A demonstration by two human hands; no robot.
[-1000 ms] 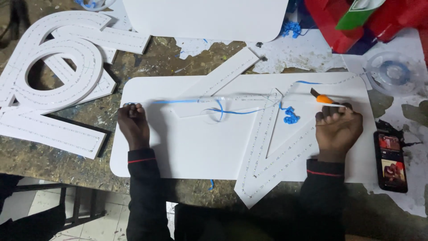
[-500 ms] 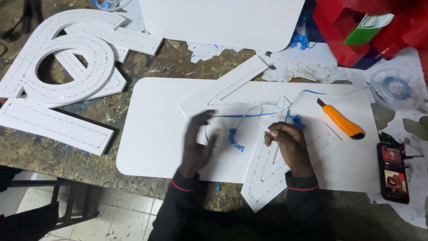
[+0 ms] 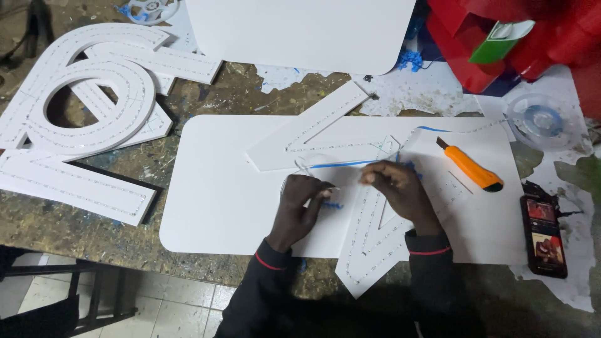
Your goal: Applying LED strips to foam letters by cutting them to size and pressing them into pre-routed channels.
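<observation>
Both hands pinch a thin strip point(image 3: 343, 164) over the white letter point(image 3: 369, 231): left hand point(image 3: 300, 203) and right hand point(image 3: 394, 188), fingertips together.

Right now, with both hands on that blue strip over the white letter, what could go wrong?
1. The left hand and right hand pinch a thin blue strip; it looks slack and curled, so it may tangle or snap if pulled.
2. The orange knife lies close to the right forearm; a sweep could knock it, and I cannot tell if the blade is out.
3. The phone sits near the table's edge and could get pushed off.
</observation>
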